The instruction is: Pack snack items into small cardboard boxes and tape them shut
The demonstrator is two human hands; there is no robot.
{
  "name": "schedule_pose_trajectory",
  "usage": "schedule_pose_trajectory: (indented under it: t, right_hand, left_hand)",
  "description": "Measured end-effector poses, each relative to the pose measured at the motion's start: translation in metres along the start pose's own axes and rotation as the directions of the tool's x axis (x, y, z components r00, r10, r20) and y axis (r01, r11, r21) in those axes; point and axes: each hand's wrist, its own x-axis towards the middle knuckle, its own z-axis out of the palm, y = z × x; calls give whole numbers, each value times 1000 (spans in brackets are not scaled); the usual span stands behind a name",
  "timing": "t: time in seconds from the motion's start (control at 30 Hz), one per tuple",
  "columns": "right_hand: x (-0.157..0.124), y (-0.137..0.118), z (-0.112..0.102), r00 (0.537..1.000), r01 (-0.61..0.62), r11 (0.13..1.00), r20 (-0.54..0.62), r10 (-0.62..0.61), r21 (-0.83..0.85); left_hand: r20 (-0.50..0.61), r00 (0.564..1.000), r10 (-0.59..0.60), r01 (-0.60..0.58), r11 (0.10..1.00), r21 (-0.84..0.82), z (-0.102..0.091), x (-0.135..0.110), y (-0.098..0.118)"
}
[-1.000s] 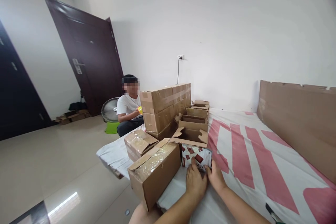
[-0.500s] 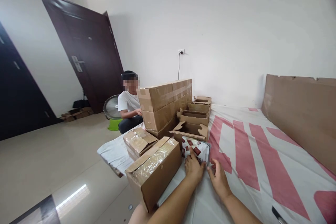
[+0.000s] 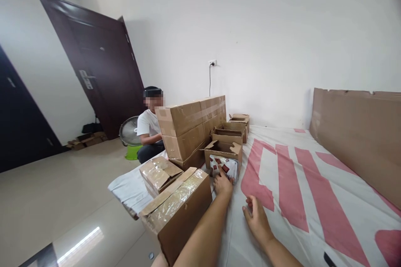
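Observation:
My left hand (image 3: 223,184) is on a white printed packet (image 3: 232,166) with dark red pictures, its index finger stretched over the front and its thumb by the lower right edge. More layers seem to lie behind the packet, but I cannot count them. The packet leans upright against the near side of an open cardboard box (image 3: 208,159), whose flaps stand up. To the right and nearer to me, my right hand (image 3: 257,220) is over the cloth with fingers loosely bent and apart, holding nothing.
Taped cartons (image 3: 186,119) stand stacked behind, and a long taped box (image 3: 184,212) lies left of my arm. Further open boxes (image 3: 233,127) line up toward the wall. A person (image 3: 148,127) crouches beyond the stack near a fan (image 3: 128,131). A cardboard sheet (image 3: 357,133) stands at right.
My left hand has pushed the packet forward and left, close against the open box. My right hand has come away from the packet, back toward me. The view has shifted slightly.

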Motion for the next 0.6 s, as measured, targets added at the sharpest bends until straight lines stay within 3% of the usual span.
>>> schedule_pose_trajectory:
  t: [0.2, 0.33, 0.47, 0.53, 0.6]
  right_hand:
    - [1, -9, -4, 998, -30, 999, 59, 30, 9]
    - [4, -15, -8, 998, -28, 1000, 59, 27, 3]
    - [5, -19, -10, 997, -6, 1000, 82, 8, -17]
    - [4, -20, -10, 995, 6, 1000, 98, -3, -31]
    - [3, -21, -11, 994, 12, 999, 106, -7, -51]
  left_hand:
    - [4, 1000, -16, 16, 1000, 5, -2, 4, 0]
    - [46, 999, 7, -6, 1000, -23, -14, -11, 4]
    - [152, 983, 102, -86, 991, -107, -26, -68, -6]
    - [213, 942, 260, -222, 957, -188, -29, -110, -33]
    - [237, 856, 459, -389, 875, -288, -33, -151, -76]
